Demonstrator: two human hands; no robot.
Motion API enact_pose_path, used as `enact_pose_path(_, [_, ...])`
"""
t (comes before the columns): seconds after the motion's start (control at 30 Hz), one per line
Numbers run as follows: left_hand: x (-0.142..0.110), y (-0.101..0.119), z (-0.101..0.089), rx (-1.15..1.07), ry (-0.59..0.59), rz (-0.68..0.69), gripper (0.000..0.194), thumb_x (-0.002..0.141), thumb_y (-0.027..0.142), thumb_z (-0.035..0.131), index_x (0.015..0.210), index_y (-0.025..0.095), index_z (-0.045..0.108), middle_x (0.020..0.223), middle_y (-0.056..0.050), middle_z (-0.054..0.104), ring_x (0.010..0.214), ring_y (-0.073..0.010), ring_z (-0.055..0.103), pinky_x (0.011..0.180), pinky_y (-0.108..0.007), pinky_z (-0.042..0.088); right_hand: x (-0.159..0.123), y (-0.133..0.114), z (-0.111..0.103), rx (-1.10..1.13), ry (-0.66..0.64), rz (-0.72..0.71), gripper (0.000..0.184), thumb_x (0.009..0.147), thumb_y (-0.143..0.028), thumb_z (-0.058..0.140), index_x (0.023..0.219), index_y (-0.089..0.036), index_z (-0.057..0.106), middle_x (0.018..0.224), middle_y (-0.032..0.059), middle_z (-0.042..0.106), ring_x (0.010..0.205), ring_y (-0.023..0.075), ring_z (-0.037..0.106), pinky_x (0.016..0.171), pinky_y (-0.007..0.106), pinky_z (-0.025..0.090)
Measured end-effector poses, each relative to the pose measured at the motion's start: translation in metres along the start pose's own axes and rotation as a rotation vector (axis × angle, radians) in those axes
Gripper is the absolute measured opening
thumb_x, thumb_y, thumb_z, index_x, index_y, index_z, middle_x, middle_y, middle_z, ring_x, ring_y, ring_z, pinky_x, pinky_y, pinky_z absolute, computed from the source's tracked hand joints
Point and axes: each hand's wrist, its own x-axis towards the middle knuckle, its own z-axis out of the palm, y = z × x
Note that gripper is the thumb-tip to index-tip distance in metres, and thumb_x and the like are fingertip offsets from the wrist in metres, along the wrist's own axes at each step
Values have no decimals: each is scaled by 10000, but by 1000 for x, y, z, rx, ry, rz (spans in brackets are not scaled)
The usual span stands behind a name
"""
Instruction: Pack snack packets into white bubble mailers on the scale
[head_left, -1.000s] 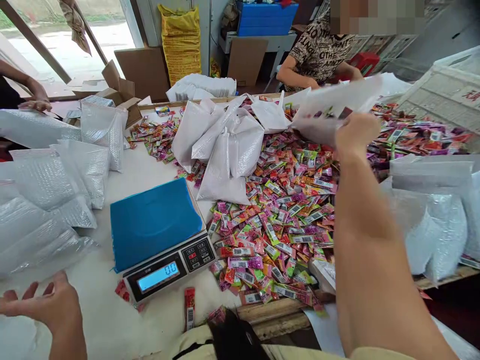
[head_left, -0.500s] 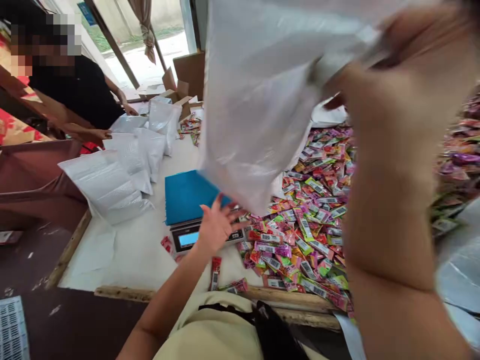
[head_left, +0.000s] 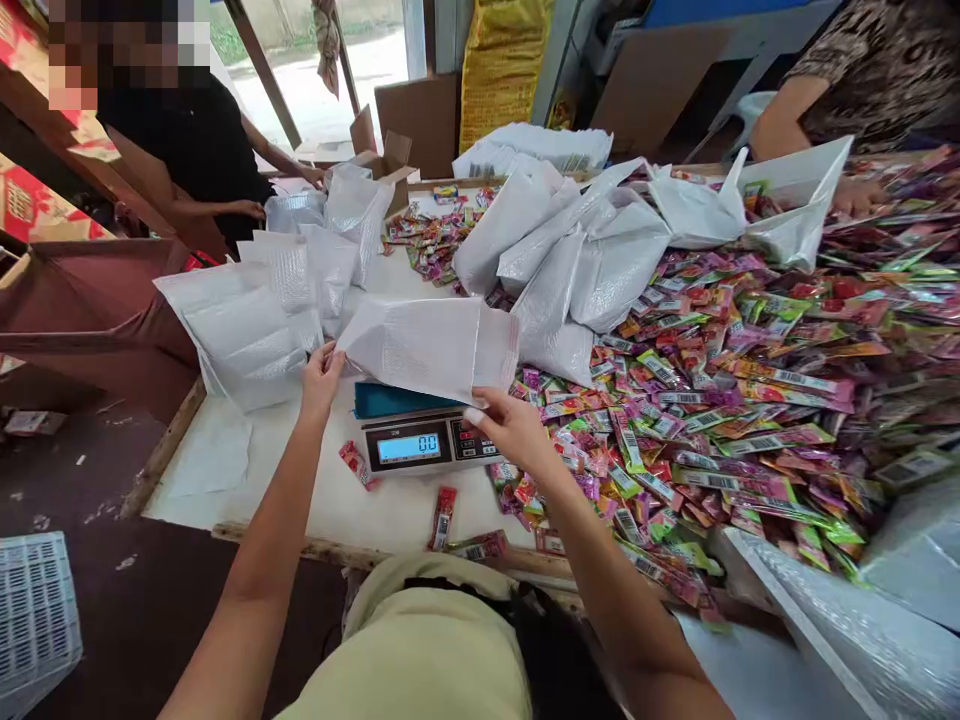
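Observation:
A white bubble mailer (head_left: 424, 345) lies level over the scale, held at both ends. My left hand (head_left: 322, 372) grips its left end. At its lower right corner, near the flap, my right hand (head_left: 506, 425) pinches the edge. Beneath it, the digital scale (head_left: 367, 462) has a blue top, mostly covered by the mailer, and its lit display reads 0.0. Small candy packets (head_left: 615, 450) are heaped just right of the scale. A red packet (head_left: 444, 515) lies in front of it.
Filled white mailers (head_left: 244, 330) stand at the left, and more mailers (head_left: 555, 265) lean on the heap behind. A person in black (head_left: 176, 150) works at the far left; another person's arm (head_left: 787, 115) reaches in at the far right. A wooden edge (head_left: 169, 450) borders the table.
The mailer has come down from high on the right to just over the scale. My left hand, spread open before, now grips it. The view has shifted, showing the back right.

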Motion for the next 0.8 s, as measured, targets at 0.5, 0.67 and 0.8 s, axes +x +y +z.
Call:
enact_pose_path(0.5, [-86, -43, -72, 76, 415, 2, 583, 842, 477, 721, 1293, 184, 496, 1191, -144, 654, 1159, -223, 631, 1073, -409, 445, -35, 38, -89, 68, 335, 239, 363, 841, -534, 710, 999, -211, 757, 682, 30, 699, 606, 158, 683, 582, 280, 606])
enact_pose_path(0.67, [-80, -37, -66, 53, 398, -35, 547, 840, 429, 715, 1281, 192, 494, 1215, -148, 656, 1166, -207, 629, 1062, -389, 448, 16, 29, -68, -18, 216, 53, 317, 885, -468, 657, 1054, -214, 745, 884, 66, 754, 792, 197, 724, 732, 353, 631])
enact_pose_path(0.8, [-78, -29, -57, 13, 388, -55, 539, 826, 418, 723, 1268, 202, 502, 1200, -134, 658, 1157, -201, 633, 1021, -364, 463, 78, 27, -31, -158, 68, -188, 547, 864, -425, 670, 1383, -262, 606, 1362, 105, 654, 1142, 268, 675, 866, 416, 619])
